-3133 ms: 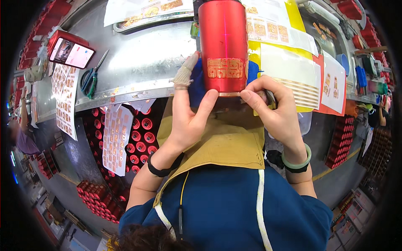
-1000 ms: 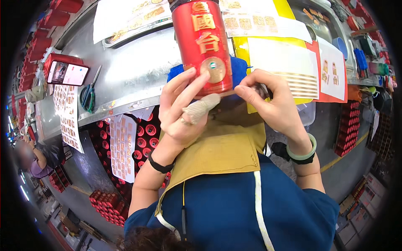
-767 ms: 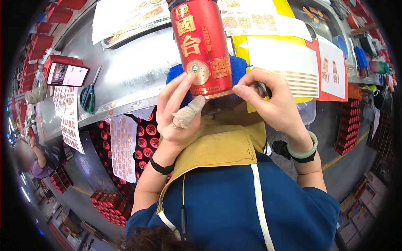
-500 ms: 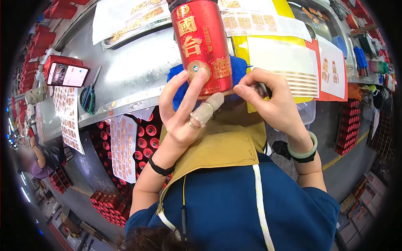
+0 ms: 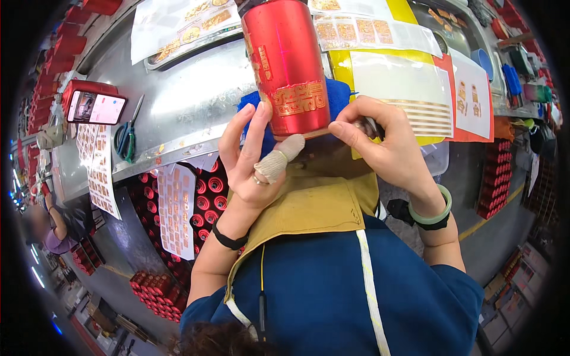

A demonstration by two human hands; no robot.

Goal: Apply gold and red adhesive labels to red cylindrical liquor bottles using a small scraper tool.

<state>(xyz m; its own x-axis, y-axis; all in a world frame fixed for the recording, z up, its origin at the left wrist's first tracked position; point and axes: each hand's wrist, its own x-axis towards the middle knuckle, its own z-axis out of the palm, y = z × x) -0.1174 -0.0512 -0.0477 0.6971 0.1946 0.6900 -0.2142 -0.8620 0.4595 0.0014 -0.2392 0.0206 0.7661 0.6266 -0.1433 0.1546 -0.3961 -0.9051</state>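
A red bottle [image 5: 291, 71] with gold lettering and ornaments lies on a blue cloth [image 5: 339, 98], its base toward me. My left hand [image 5: 252, 157] grips it at the base end: the stretched fingers rest on its left side, and the thumb, in a beige cloth finger cover [image 5: 274, 167], is at the bottom edge. Along that edge runs a thin gold strip [image 5: 306, 134]. At the base's right corner my right hand [image 5: 383, 136] pinches thumb and forefinger together at the strip's end; the fingertips hide most of what they hold.
Right of the bottle lies a sheet with gold strips [image 5: 418, 120] on yellow and red backing. Decal sheets [image 5: 350, 32] stand behind. Scissors [image 5: 126, 139] and a phone [image 5: 96, 108] are on the metal table's left. Rows of red bottles [image 5: 208, 204] sit below its edge.
The bottle has turned about its long axis, so the large lettering and round emblem have rolled leftward out of sight. My left fingers moved left with it; my right hand stayed.
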